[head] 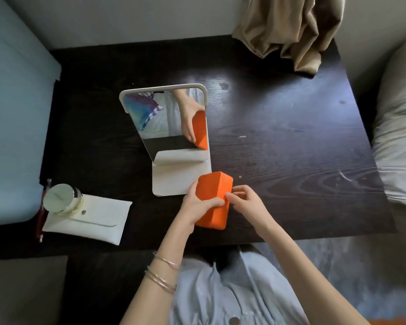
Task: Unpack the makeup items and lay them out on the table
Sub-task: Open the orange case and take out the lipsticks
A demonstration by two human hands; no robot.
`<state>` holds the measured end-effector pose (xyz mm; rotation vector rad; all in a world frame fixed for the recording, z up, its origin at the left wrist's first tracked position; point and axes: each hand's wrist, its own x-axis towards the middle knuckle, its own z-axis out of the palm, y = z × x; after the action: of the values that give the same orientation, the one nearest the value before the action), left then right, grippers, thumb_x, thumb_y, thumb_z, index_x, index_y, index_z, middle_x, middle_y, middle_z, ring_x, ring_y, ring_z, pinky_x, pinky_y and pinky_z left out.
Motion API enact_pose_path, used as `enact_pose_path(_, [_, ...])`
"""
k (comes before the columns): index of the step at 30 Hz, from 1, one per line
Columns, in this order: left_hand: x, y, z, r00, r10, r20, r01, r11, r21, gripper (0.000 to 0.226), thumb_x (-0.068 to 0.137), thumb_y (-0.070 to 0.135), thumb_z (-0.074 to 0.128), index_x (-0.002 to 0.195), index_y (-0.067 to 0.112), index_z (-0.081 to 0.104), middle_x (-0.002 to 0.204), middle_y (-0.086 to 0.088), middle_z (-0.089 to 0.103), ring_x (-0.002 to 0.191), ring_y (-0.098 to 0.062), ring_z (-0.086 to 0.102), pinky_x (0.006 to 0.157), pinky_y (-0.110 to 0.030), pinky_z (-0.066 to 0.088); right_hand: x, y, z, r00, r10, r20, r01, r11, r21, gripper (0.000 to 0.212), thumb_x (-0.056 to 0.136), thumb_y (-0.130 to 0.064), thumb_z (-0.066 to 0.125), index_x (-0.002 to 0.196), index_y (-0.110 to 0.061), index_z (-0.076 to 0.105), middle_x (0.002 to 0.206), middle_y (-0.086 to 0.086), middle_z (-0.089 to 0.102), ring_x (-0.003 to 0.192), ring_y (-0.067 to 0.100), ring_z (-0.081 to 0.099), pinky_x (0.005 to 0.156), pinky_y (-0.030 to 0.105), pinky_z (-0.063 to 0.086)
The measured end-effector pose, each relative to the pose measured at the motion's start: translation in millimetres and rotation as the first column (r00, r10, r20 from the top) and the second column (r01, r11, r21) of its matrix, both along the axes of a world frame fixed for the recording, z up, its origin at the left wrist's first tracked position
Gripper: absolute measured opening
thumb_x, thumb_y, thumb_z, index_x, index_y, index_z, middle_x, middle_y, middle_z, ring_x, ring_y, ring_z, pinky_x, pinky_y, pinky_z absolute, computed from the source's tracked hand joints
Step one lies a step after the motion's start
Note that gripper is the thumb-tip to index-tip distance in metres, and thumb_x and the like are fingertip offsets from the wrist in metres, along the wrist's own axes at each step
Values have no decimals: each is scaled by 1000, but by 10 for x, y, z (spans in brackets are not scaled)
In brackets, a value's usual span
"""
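An orange makeup pouch stands on the dark wooden table, near its front edge. My left hand grips the pouch from its left side, thumb across the top. My right hand pinches something small at the pouch's top right edge, probably the zipper pull; I cannot see it clearly. The pouch looks closed, and its contents are hidden.
A white-framed standing mirror sits just behind the pouch. A white flat envelope pouch lies at the front left with a round glass jar on it and a red pen-like stick beside. A beige curtain drapes onto the table's back right.
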<state>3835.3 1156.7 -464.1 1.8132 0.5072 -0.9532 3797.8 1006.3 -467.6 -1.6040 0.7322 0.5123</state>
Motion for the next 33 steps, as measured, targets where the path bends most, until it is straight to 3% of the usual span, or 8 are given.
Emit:
enact_pose_path(3, [-85, 173, 79, 981, 90, -172, -122, 974, -191, 72, 79, 28, 70, 140, 37, 34, 123, 0, 56, 106, -17, 56, 85, -37, 49, 35, 226, 83, 998, -13, -53, 32, 934, 355, 38, 88, -28, 64, 121, -21, 48, 119, 8, 60, 106, 20, 63, 92, 40, 53])
enact_pose_path(6, [-128, 353, 59, 968, 76, -240, -135, 962, -238, 77, 77, 34, 71, 142, 40, 32, 123, -1, 59, 111, -22, 57, 90, -46, 51, 77, 408, 109, 994, 71, -83, -29, 900, 435, 55, 84, -37, 64, 131, -25, 38, 123, 2, 57, 106, 18, 63, 88, 43, 54])
enact_pose_path(9, [-101, 508, 47, 962, 65, -266, -137, 956, -261, 84, 66, 40, 74, 140, 40, 34, 121, -2, 61, 109, -25, 60, 93, -51, 50, 95, 539, 76, 988, 84, -130, -10, 872, 489, 55, 83, -41, 64, 130, -29, 38, 124, 3, 59, 105, 21, 65, 88, 46, 54])
enact_pose_path(13, [-59, 623, 32, 960, 58, -275, -133, 956, -261, 88, 58, 46, 73, 138, 37, 37, 120, -3, 62, 105, -26, 63, 92, -49, 51, 99, 681, -2, 984, 82, -161, 12, 858, 513, 52, 82, -47, 63, 126, -33, 40, 123, 3, 60, 105, 25, 66, 92, 51, 52])
enact_pose_path(18, [-85, 650, -13, 961, 90, -261, -154, 959, -238, 69, 75, 41, 71, 136, 36, 39, 121, -4, 60, 104, -25, 61, 91, -46, 51, 53, 790, -115, 994, -17, -112, 70, 871, 487, 58, 77, -50, 67, 126, -28, 43, 120, 4, 61, 108, 23, 64, 93, 47, 52])
enact_pose_path(26, [-92, 689, -15, 961, 88, -264, -161, 948, -273, 74, 79, 30, 72, 140, 31, 31, 117, -4, 58, 106, -26, 60, 80, -40, 54, -27, 832, -208, 998, -40, -38, 53, 888, 457, 56, 66, -55, 69, 116, -33, 53, 120, 5, 63, 110, 24, 63, 97, 52, 48])
enact_pose_path(30, [-87, 719, 4, 956, 99, -275, -185, 934, -306, 97, 52, 42, 79, 138, 31, 35, 117, -5, 59, 102, -26, 63, 80, -44, 55, -27, 817, -194, 998, -56, -27, 62, 892, 448, 58, 68, -52, 67, 119, -28, 52, 120, 9, 62, 108, 26, 63, 93, 47, 51])
enact_pose_path(33, [-81, 739, -3, 932, 152, -329, -268, 900, -343, 94, 44, 48, 72, 133, 30, 45, 118, -9, 61, 98, -31, 64, 83, -49, 54, -3, 699, -181, 997, -45, -64, 70, 884, 462, 83, 66, -57, 69, 129, -8, 47, 123, 27, 58, 113, 39, 58, 96, 48, 50])
